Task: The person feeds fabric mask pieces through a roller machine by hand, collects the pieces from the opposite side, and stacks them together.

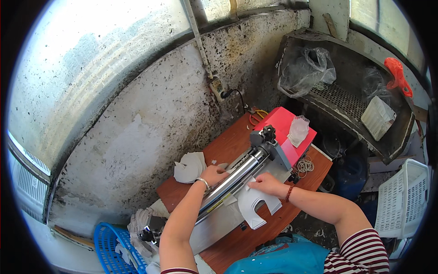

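A bench machine with a long shiny metal roller (237, 171) and a red end housing (283, 119) stands on a brown wooden table. My right hand (268, 184) pinches the edge of a white U-shaped sheet (248, 203), the top one of a few layered pieces on the near side of the roller. Beyond the roller, my left hand (213, 176) reaches over with fingers stretched out; their tips are partly hidden beside the machine. A stack of white cut pieces (190, 167) lies left of that hand.
A clear plastic bag (299, 130) rests on the red housing, with tangled string (303, 167) beside it. At lower left stands a blue basket (106, 244); a white crate (401, 196) is at right. Behind are a dark metal trough (346, 107) and a stained wall (132, 118).
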